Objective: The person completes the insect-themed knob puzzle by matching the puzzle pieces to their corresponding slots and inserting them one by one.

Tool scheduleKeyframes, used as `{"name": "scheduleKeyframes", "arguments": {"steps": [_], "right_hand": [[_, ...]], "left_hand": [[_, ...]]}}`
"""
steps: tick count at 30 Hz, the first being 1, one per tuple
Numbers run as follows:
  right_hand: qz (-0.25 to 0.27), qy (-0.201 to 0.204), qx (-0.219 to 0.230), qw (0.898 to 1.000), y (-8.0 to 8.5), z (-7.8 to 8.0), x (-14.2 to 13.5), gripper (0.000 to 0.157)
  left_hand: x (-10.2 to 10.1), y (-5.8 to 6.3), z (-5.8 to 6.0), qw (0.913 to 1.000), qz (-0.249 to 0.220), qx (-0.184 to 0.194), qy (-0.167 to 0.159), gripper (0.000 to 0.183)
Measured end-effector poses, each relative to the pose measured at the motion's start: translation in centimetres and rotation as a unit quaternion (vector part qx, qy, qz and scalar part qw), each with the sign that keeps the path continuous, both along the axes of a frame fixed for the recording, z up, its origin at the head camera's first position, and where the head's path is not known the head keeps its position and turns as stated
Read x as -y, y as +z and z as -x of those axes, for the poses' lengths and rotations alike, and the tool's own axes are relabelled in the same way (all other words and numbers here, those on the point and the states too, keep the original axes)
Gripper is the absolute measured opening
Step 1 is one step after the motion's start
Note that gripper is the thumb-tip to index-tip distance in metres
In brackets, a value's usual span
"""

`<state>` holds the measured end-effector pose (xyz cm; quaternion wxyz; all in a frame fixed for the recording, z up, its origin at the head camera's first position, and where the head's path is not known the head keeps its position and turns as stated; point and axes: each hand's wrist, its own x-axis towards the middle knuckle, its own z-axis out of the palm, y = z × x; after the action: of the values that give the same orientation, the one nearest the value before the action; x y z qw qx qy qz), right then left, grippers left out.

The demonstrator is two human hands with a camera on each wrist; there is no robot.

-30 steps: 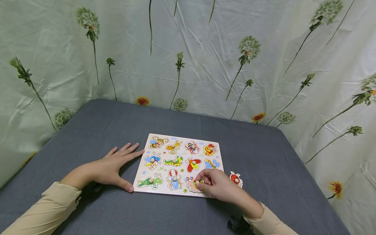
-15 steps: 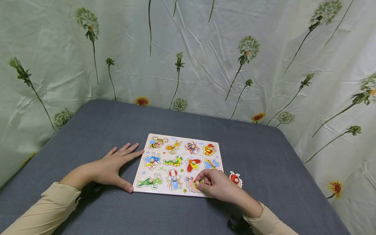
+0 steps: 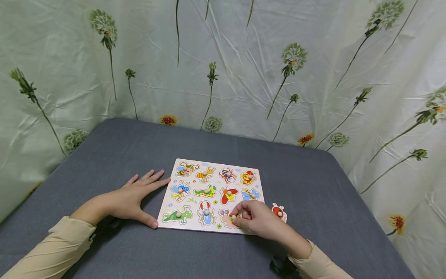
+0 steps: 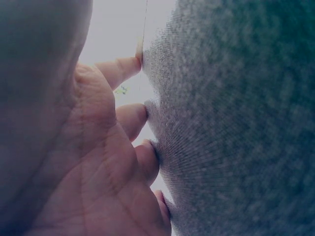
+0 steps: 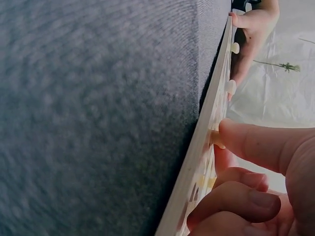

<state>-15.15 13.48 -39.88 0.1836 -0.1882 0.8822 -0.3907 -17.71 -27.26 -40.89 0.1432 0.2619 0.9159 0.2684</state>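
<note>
A wooden insect peg puzzle board (image 3: pixel 189 224) lies flat, with knobbed insect pieces in rows on it. My right hand (image 3: pixel 259 219) pinches the round knob (image 5: pixel 216 139) of the snail piece (image 3: pixel 226 218) at the board's near right, between thumb and forefinger. The snail lies at the board's surface, partly hidden under my fingers. My left hand (image 3: pixel 134 197) is spread on the table, thumb and forefinger tips at the board's left edge. In the left wrist view its fingertips (image 4: pixel 132 118) meet the cloth. A loose ladybug piece (image 3: pixel 279 212) with a knob lies right of the board, behind my right wrist.
The table (image 3: pixel 313 182) is covered in dark grey cloth. A pale curtain (image 3: pixel 244 77) printed with dandelions hangs behind it and along both sides. A black strap (image 3: pixel 282 267) shows by my right sleeve.
Both hands and the board hold their places. The snail piece under my right fingers sits slightly differently, its outline now lying closer to the board; the head view shifts very slightly.
</note>
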Motion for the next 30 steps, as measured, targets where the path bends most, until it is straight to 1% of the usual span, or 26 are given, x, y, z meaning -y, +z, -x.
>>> {"name": "scheduleKeyframes", "arguments": {"steps": [5,9,14,20,24,30], "right_hand": [[0.010,0.004,0.001,1.000,0.1,-0.1,-0.1,0.015],[0.005,-0.006,0.000,1.000,0.3,-0.2,-0.3,0.015],[0.006,-0.028,-0.004,1.000,1.0,-0.4,-0.8,0.018],[0.018,-0.051,0.003,0.999,1.8,-0.5,-2.4,0.024],[0.019,-0.069,-0.006,0.997,2.0,-0.5,-3.7,0.027],[0.010,-0.097,-0.021,0.995,2.3,-0.5,-5.1,0.027]], "left_hand": [[0.0,0.0,0.0,1.0000,0.001,-0.001,0.000,0.128],[0.0,0.1,0.0,1.0000,0.001,0.000,0.000,0.128],[-0.1,0.2,0.0,1.0000,0.001,0.002,-0.001,0.128],[-0.1,0.3,0.0,1.0000,0.003,0.006,-0.002,0.128],[-0.1,0.2,0.0,1.0000,0.003,0.005,-0.003,0.128],[-0.1,0.1,0.0,1.0000,0.007,0.005,-0.002,0.128]]}}
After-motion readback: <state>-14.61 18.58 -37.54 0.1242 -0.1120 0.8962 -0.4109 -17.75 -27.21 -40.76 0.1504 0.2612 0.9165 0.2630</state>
